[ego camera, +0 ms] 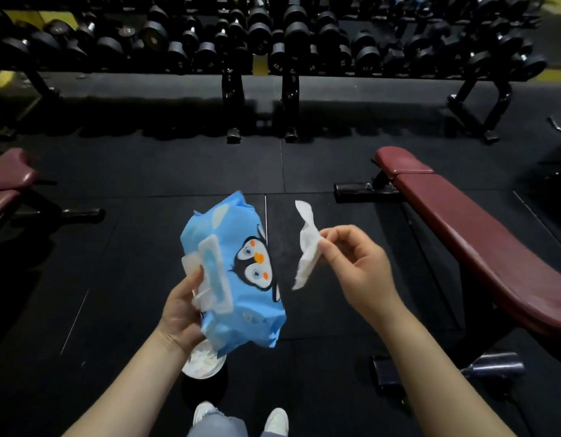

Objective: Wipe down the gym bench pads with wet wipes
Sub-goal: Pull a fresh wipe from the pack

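Wipes pack [241, 266] bright blue, pale spots – black-and-white penguin print, orange beak and cheeks. Pack flap [214, 275] white-edged, blue centre. Wet wipe [307, 247] white. Bench pads [480, 228] dark maroon. Floor mats [140, 247] black. Dumbbells [260, 36] black – pale numerals on ends. Shoes [277, 421] white, trousers [219, 425] pale blue-grey.

The left hand [181, 310] grips a blue pack of wipes [238, 272] printed with penguins, its white flap [214, 275] lifted open beside the thumb. The right hand [354, 269] pinches a single white wipe [307, 247] between thumb and fingertips, apart from the pack. A dark red bench [480, 234] stands to the right on the black floor [131, 247]; another bench [8, 181] shows at the left edge. Rows of dumbbells [272, 36] fill a rack ahead. A white round thing [203, 362], perhaps a bowl of used wipes, lies below the pack, near white shoes [241, 417].
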`<action>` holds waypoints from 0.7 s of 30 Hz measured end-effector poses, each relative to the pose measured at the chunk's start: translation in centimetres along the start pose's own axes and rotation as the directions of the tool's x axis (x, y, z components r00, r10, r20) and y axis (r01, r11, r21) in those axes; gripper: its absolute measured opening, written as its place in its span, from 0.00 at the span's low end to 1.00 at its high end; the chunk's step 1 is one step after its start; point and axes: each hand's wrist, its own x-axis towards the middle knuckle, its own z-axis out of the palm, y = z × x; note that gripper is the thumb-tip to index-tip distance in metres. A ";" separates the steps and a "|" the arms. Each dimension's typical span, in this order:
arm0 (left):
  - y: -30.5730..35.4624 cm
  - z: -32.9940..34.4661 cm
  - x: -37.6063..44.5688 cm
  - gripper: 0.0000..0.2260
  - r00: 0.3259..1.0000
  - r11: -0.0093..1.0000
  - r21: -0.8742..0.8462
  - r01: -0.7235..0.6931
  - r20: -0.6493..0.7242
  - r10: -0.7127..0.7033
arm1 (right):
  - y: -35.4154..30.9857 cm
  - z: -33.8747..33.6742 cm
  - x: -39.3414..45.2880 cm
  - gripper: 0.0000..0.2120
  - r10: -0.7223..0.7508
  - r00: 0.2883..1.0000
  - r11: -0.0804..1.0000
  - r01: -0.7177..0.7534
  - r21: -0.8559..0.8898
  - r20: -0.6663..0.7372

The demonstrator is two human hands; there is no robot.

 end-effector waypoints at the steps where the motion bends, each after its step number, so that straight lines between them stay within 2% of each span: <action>1: 0.4 0.4 0.1 0.23 0.998 0.996 0.085 -0.002 -0.068 0.008 | -0.6 -0.1 0.1 0.06 -0.074 0.997 0.997 0.074 -0.019 -0.008; 4: 1.3 2.5 0.4 0.24 0.964 0.923 0.375 -0.079 -0.208 0.167 | -2.2 0.7 0.3 0.03 -0.276 0.958 0.942 0.286 -0.177 0.081; 6: 1.0 3.6 0.6 0.18 0.933 0.867 0.479 -0.140 -0.231 0.278 | -2.2 2.4 -0.1 0.03 -0.306 0.930 0.884 0.356 -0.302 0.201; 9: 0.1 4.9 0.6 0.13 0.937 0.820 0.558 -0.128 -0.203 0.285 | -1.4 5.4 -1.5 0.02 -0.225 0.927 0.872 0.329 -0.361 0.300; 12: -0.7 5.4 0.1 0.19 0.958 0.834 0.547 -0.073 -0.193 0.210 | -0.4 6.8 -2.4 0.03 -0.216 0.945 0.887 0.295 -0.355 0.246; 17: -1.1 5.0 -0.6 0.23 0.980 0.838 0.545 -0.039 -0.141 0.138 | 0.4 6.8 -2.5 0.03 -0.080 0.978 0.945 0.136 -0.299 0.195; 21: -1.0 5.4 -0.4 0.19 0.983 0.788 0.614 -0.049 -0.108 0.145 | 0.7 6.7 -2.5 0.04 -0.051 0.980 0.957 0.103 -0.272 0.193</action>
